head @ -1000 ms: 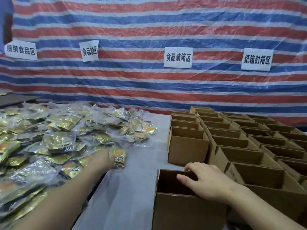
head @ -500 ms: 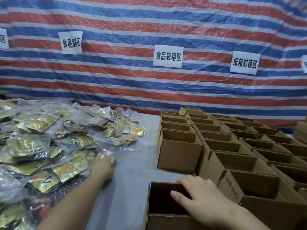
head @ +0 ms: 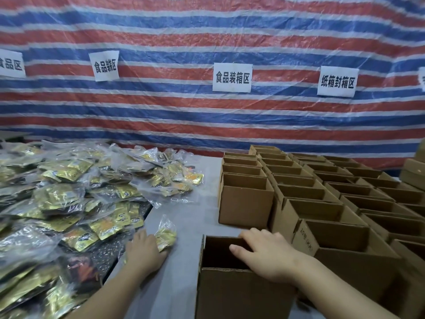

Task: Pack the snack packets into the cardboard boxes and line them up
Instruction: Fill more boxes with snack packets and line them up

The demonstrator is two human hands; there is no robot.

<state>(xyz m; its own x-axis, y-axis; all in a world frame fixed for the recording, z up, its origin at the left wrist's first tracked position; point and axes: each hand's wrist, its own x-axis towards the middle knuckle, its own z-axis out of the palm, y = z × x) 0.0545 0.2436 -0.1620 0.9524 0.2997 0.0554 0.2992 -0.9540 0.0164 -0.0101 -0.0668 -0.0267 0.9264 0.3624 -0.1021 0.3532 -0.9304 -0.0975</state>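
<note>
A snack packet (head: 166, 236) is gripped by the left hand (head: 145, 252) at lower centre, the open box (head: 232, 282) is steadied by the right hand (head: 264, 256) curled over its rim, and a lift across into it is judged next.

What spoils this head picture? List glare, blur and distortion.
Head view: glare glints off the foil snack packets; the near packets at lower left are smeared by blur; wide-angle bending bows the striped tarp and its paper signs; lighting is flat, shadows soft.

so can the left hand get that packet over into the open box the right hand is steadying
Probably yes. The left hand grips a snack packet on bare tabletop just left of the open box. Nothing lies between them. The right hand covers only the box's right rim, leaving the opening free.
</note>
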